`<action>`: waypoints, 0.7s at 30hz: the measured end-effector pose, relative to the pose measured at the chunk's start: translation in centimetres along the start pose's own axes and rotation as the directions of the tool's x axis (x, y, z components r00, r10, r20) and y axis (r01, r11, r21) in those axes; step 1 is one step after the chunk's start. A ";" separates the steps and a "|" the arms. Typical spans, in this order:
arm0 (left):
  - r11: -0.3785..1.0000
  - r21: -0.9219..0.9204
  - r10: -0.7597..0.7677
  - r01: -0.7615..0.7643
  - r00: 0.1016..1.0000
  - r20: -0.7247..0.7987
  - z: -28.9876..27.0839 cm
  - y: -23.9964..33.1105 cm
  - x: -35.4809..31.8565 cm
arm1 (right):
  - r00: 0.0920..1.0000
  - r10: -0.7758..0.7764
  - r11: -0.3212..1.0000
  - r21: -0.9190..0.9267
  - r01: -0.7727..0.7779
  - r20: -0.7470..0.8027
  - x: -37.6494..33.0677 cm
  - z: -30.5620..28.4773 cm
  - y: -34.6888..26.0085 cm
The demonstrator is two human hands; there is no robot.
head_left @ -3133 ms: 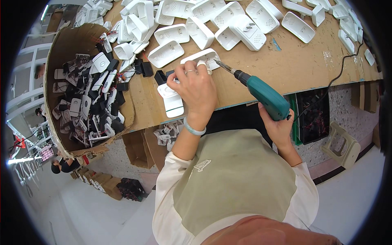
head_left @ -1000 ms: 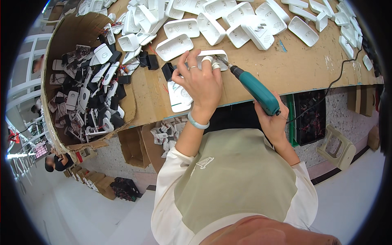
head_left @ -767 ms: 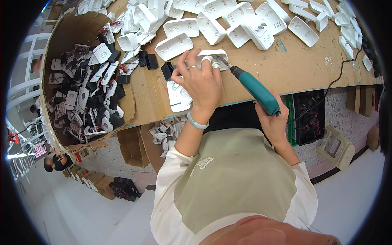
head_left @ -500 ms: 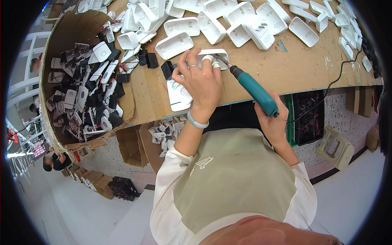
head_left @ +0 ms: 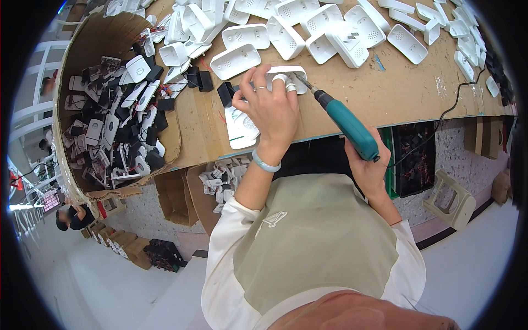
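My left hand (head_left: 270, 113), with rings on and finger coverings at two tips, is closed over a white plastic housing (head_left: 298, 72) near the table's front edge. The fingers hide much of it. My right hand (head_left: 372, 165) grips a teal electric screwdriver (head_left: 347, 125) from its rear end. Its thin bit slants down into the housing's right part; the tip's exact contact is hard to make out. A white cover piece (head_left: 237, 133) lies by my left wrist, and a small black box-shaped part (head_left: 225, 94) sits beside my left fingers.
Many white housings (head_left: 246, 36) cover the far side of the cardboard-topped table (head_left: 396, 88). At left a big cardboard box (head_left: 175, 129) holds wired black and white parts. A cord (head_left: 443, 115) trails right from the screwdriver. A beige stool (head_left: 452, 199) stands at lower right.
The screwdriver and my right hand have shifted slightly right and down, with the bit still at the housing. My left hand has stayed in place.
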State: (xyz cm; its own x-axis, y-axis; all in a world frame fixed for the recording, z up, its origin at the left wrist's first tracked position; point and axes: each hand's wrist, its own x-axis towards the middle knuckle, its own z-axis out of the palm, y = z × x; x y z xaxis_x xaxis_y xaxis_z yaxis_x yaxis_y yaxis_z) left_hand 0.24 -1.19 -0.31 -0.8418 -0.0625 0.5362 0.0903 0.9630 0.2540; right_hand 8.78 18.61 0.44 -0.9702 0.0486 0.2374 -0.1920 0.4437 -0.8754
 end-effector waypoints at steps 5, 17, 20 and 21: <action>0.999 -0.029 0.025 -0.025 1.000 -0.008 -0.1 0.0 0.1 | 0.999 0.030 0.999 0.016 -0.030 -0.018 -0.3 -0.2 0.0; 0.998 -0.058 -0.035 0.040 0.995 0.093 -0.8 -0.7 0.0 | 0.987 0.102 0.993 0.063 -0.095 -0.123 -2.0 -1.9 0.8; 0.967 -0.214 -0.081 0.135 0.967 0.243 -1.8 -1.1 0.5 | 0.975 -0.077 0.996 -0.052 0.067 -0.206 -2.1 -1.7 1.3; 0.962 -0.218 -0.096 0.165 0.950 0.297 -2.1 -1.3 0.8 | 0.966 -0.078 0.983 -0.182 0.033 -0.247 -2.1 -1.3 1.4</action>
State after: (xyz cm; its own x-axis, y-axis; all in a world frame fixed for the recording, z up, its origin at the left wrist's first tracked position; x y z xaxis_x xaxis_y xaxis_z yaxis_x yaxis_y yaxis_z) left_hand 0.53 -3.04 1.46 -0.9664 -0.0736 0.2461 0.0642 0.8586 0.5086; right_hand 10.72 20.34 -0.76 -0.8856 0.2331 0.4018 -0.1940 0.6003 -0.7759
